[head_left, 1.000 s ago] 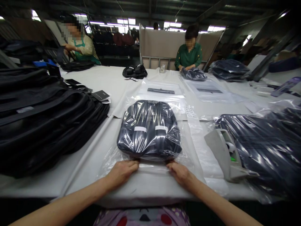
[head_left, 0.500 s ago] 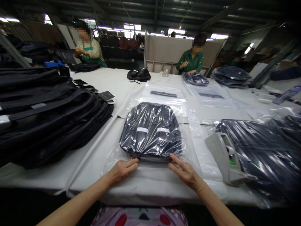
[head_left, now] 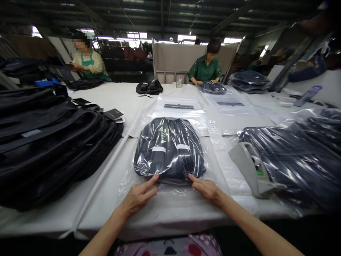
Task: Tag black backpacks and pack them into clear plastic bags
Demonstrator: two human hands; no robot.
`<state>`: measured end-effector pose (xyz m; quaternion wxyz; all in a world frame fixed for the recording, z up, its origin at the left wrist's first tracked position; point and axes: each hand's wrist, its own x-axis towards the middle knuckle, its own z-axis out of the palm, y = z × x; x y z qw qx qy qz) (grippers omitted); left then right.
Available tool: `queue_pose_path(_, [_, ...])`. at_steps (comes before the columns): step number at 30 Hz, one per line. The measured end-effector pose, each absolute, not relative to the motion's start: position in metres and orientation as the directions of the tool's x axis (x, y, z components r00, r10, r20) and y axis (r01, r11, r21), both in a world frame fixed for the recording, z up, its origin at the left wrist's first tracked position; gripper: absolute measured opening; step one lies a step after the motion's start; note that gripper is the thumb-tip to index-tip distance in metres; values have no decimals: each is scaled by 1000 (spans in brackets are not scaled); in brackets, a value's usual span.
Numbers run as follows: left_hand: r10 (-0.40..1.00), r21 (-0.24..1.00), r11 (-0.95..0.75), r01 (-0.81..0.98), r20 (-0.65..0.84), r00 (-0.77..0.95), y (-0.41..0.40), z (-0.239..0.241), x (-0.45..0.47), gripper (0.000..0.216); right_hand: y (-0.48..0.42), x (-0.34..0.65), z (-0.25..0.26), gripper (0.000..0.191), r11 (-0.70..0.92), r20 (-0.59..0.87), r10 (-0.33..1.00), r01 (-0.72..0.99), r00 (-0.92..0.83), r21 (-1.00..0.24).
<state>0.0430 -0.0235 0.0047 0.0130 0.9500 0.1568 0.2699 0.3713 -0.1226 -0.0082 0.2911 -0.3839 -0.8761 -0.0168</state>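
Observation:
A dark backpack (head_left: 170, 160) with two white bands round its straps lies in a clear plastic bag (head_left: 128, 185) on the table, its near edge towards me. My left hand (head_left: 140, 195) rests at the near left of it, index finger stretched onto the wrapped edge, thumb apart. On the near right, my right hand (head_left: 209, 190) touches the same edge with its outstretched index fingertip. Loose plastic spreads in front of the backpack between both hands. The curled fingers are partly hidden beneath each hand.
Black bags (head_left: 53, 142) are piled at left, with a black tag card (head_left: 114, 113). A grey tape dispenser (head_left: 250, 167) stands at right beside wrapped bags (head_left: 287, 149). Flat plastic bags (head_left: 178, 99) lie beyond. Two co-workers (head_left: 206, 67) stand across the white table (head_left: 112, 94).
My fingertips have shifted from the near rim a little onto the wrapped backpack, and its near side looks rounder. The view has turned slightly right. The green-shirted co-worker's hands have lowered to a bag.

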Motion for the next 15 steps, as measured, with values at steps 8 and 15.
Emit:
queue_pose_path(8, [703, 544, -710, 446, 522, 483, -21, 7, 74, 27, -113, 364, 1, 32, 541, 536, 804, 690, -257, -482])
queue_pose_path(15, [923, 708, -384, 592, 294, 248, -19, 29, 86, 34, -103, 344, 14, 31, 170, 268, 960, 581, 86, -796])
